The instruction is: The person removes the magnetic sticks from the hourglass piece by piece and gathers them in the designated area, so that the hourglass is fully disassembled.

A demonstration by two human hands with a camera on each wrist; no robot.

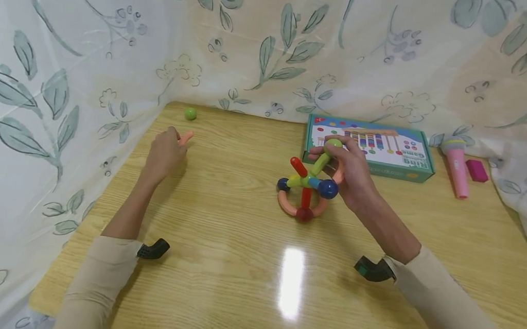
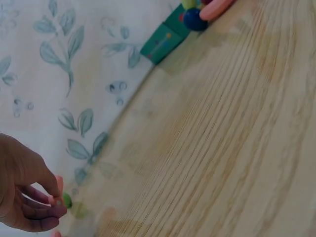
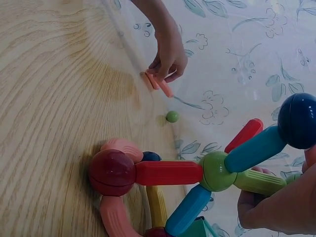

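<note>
At far left, we saw the left hand (image 1: pixel 163 152) pinch an orange rod (image 1: pixel 186 137); at right, the right hand (image 1: pixel 354 177) gripped the green ball (image 1: pixel 334 145) on a glossy, ring-based frame (image 1: pixel 306 199).

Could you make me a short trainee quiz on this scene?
1. Which hand is nearer the loose green ball?
2. True or false: the pink microphone lies between the box and the magenta block.
3. One red rod joins the green hub ball to which other ball? A) white; B) dark red; C) yellow.

Key: 1. The left hand. 2. True. 3. B, the dark red ball.
</note>
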